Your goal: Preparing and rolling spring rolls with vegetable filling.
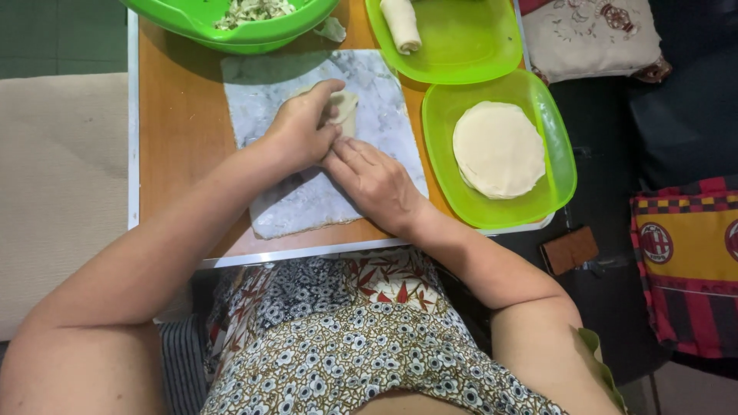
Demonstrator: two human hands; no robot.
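Patterned cloth fills the frame's bottom. Above, at centre, the left hand [301, 131] curls over a pale wrapper roll [344, 106] on the marble slab [265, 92], fingers pinching it; the right hand [374, 180] lies flat beside. Keeping the tuck tight and even probably prevents gaps.

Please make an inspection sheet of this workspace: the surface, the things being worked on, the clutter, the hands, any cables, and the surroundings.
Surface: small wooden table with a grey marbled board on it.
Job's things: pale dough wrapper being folded on the board; stack of round wrappers in a green tray; one finished roll in a second green tray; green bowl with chopped filling.
Clutter: dough scrap beside the bowl.
Hands: left hand curled over the wrapper; right hand flat on the board, touching the left.
Cables: nothing seen.
Surroundings: embroidered cushion, red and yellow cloth, brown wallet on the dark floor.
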